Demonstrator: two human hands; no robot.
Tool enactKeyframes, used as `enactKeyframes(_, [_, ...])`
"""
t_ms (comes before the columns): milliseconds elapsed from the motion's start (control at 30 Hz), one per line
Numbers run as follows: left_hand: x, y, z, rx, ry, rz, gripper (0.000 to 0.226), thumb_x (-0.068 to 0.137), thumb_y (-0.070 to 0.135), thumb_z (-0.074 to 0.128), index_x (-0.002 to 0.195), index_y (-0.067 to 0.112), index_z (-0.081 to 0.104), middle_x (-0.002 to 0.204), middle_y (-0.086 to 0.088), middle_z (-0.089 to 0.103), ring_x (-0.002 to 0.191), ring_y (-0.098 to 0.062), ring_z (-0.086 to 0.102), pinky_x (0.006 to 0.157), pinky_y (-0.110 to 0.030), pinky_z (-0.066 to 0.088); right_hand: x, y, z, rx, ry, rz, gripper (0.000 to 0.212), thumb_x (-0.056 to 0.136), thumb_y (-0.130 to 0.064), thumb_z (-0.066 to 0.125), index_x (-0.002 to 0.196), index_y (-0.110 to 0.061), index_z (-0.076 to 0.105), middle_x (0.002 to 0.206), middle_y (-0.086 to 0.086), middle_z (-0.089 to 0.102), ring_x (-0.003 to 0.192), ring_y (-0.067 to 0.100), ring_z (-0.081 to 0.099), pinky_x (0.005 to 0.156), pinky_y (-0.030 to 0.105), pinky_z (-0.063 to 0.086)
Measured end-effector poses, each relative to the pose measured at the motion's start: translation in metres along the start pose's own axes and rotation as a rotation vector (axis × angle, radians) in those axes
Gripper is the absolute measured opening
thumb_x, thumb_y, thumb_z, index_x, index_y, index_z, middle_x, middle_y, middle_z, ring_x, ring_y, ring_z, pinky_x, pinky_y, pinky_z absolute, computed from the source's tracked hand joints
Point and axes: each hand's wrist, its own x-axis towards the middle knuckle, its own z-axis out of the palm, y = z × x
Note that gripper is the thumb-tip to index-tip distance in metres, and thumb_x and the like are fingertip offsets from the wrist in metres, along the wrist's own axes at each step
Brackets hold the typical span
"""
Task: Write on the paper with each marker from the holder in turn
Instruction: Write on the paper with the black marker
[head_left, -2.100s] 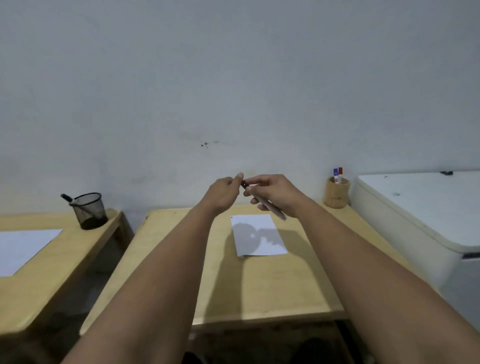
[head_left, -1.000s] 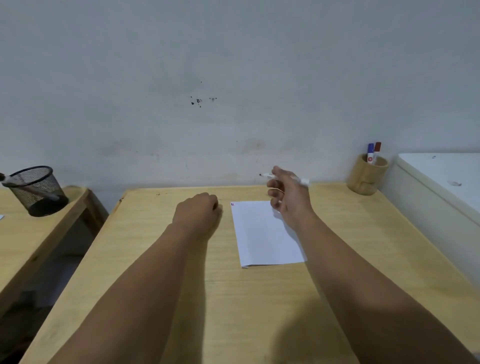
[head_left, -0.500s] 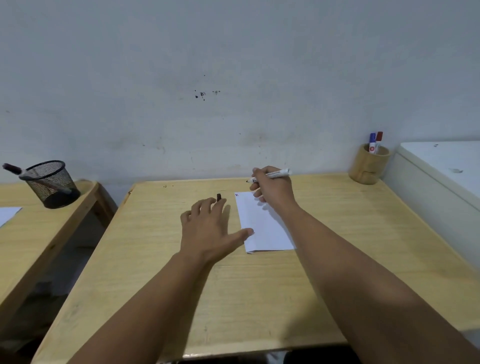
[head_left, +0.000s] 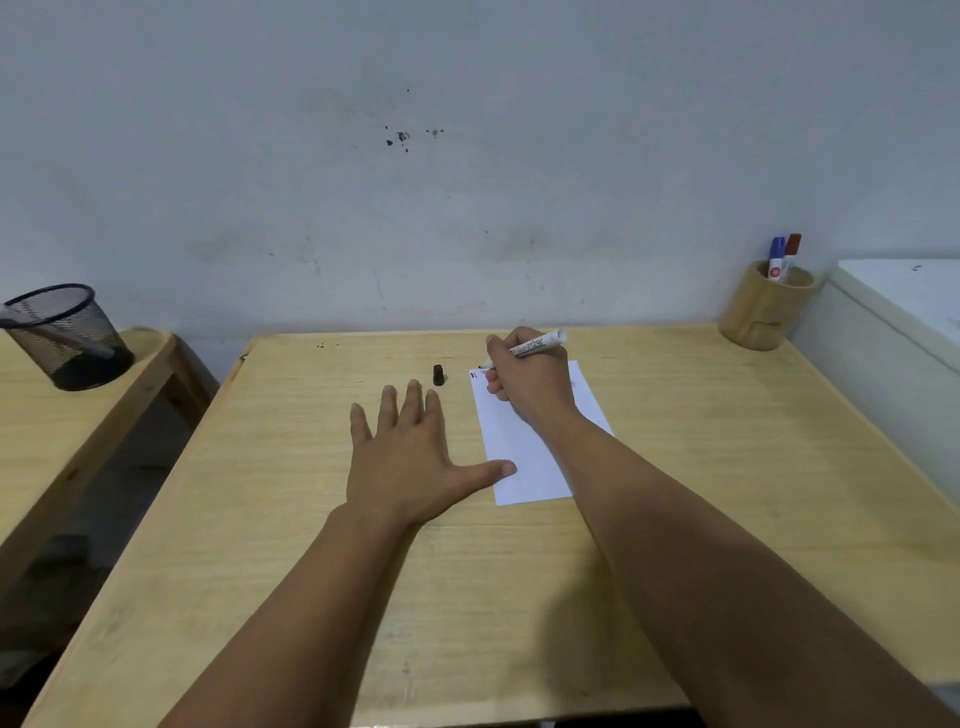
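Note:
A white sheet of paper (head_left: 524, 452) lies in the middle of the wooden desk (head_left: 701, 467). My right hand (head_left: 530, 382) grips an uncapped white marker (head_left: 535, 345), its tip at the paper's top left corner beside small blue and red marks. The marker's black cap (head_left: 439, 374) stands on the desk just left of the paper. My left hand (head_left: 410, 452) lies flat and spread on the desk, thumb tip touching the paper's left edge. A wooden holder (head_left: 763, 312) at the far right corner holds a blue marker (head_left: 776, 257) and a red marker (head_left: 791, 249).
A second wooden desk (head_left: 47, 447) stands to the left across a narrow gap, with a black mesh cup (head_left: 67, 338) holding a pen. A white cabinet (head_left: 893, 332) abuts the desk's right side. A grey wall runs behind.
The cap came off the marker and now stands on the desk. My left hand opened flat beside the paper. My right hand lowered the marker tip to the paper's top left corner.

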Motion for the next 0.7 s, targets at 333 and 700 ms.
enactKeyframes(333, [-0.0034,-0.0027,-0.0025,0.025,-0.059,0.041,0.149,0.051,0.111,0.030,0.166,0.021,0.005,0.176,-0.005,-0.004,0.162,-0.028,-0.013,0.126,-0.063,-0.007,-0.0017,0.0023,-0.0006,-0.036,0.000,-0.013,0.023,0.088,-0.021,0.070,0.071,-0.008,0.063,0.079,0.026,0.076,0.056,0.019,0.070,0.063,0.035,0.060])
enactKeyframes(700, [-0.0019,-0.0049,-0.0021,0.068,-0.119,0.055,0.156,0.045,0.114,0.027,0.166,0.021,-0.008,0.174,-0.006,-0.017,0.159,-0.031,-0.024,0.124,-0.065,-0.012,-0.0002,0.0061,0.0002,-0.082,-0.027,-0.040,0.033,0.084,-0.030,0.071,0.052,-0.025,0.062,0.070,0.017,0.077,0.061,0.024,0.072,0.070,0.043,0.064])
